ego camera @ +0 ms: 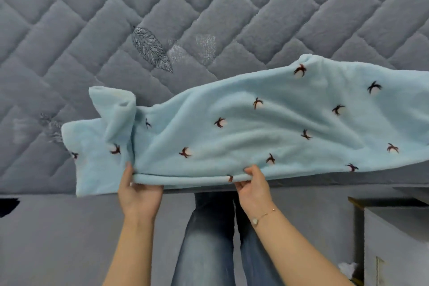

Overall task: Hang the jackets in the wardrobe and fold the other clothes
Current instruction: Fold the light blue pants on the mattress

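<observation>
A grey quilted bed (209, 7) fills the view, with a pale cabinet (394, 239) at lower right.

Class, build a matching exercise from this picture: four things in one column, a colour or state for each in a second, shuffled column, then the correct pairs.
Things
1. fleece garment
2. quilted bed cover
3. bracelet
4. left hand

Descriptions
A. grey, stitched in diamonds
B. worn on the right wrist
C. light blue with small dark bird shapes
D. grips the garment's near edge

Pairs: 1-C, 2-A, 3-B, 4-D
</observation>
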The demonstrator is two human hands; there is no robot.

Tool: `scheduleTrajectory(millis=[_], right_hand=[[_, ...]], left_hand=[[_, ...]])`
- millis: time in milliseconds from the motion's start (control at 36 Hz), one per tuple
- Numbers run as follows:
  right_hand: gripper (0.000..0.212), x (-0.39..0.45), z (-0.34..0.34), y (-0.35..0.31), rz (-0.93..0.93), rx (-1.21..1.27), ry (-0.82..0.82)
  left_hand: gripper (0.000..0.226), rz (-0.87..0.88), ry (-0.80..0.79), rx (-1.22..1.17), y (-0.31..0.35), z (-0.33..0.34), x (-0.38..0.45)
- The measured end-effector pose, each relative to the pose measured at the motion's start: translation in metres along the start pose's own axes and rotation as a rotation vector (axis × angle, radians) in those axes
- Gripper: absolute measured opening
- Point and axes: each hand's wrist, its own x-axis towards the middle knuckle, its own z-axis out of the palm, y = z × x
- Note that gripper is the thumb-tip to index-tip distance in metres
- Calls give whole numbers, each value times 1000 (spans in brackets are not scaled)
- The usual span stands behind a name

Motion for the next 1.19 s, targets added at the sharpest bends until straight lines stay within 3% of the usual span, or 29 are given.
scheduleTrajectory(millis=[83, 167, 194, 250, 306, 361, 417, 500, 583, 667, 694, 750, 833, 944, 1028, 1083, 1194], right_hand=[[15, 9, -7, 0, -5, -27, -14], [14, 18, -10, 2, -23, -79, -42], [13, 19, -9, 4, -32, -103, -43], [13, 20, -8, 11, -55, -126, -24], [22, 19, -5, 19, -71, -100, -15], [39, 18, -1, 26, -79, -39, -34], [43, 17, 4, 34, -71, 3, -84], [31, 11, 16, 54, -77, 4, -148], [40, 6, 30, 86, -113, 56, -155], [33, -3, 45, 123, -121, 96, -142], [27, -6, 49, 134, -119, 104, -133], [13, -9, 57, 152, -105, 115, -127], [8, -11, 67, 171, -98, 147, -119], [8, -8, 71, 191, -132, 107, -97], [12, -5, 67, 199, -218, 62, -42], [1, -5, 61, 200, -282, 44, 26], [11, -9, 58, 206, -349, 14, 89]], left_hand=[[50, 128, 162, 236, 0, -12, 16], [77, 377, 518, 499, 10, -10, 36], [86, 475, 571, 628, 17, -7, 41], [97, 690, 506, 1053, 29, -5, 50], [97, 872, 336, 1556, 38, -4, 57], [93, 878, 177, 1850, 39, 0, 63], [89, 779, 122, 1929, 33, 3, 66], [49, 864, 142, 1796, 31, 3, 70], [7, 842, 116, 1387, 50, 7, 69], [5, 588, 134, 609, 83, -1, 57], [18, 510, 154, 377, 94, -12, 53], [28, 348, 150, 108, 111, -43, 43], [21, 143, 144, 54, 126, -87, 31], [23, 46, 154, 48, 142, -116, 40], [35, 82, 124, 176, 149, -120, 50], [30, 143, 135, 296, 153, -123, 52], [19, 246, 159, 446, 162, -143, 46]])
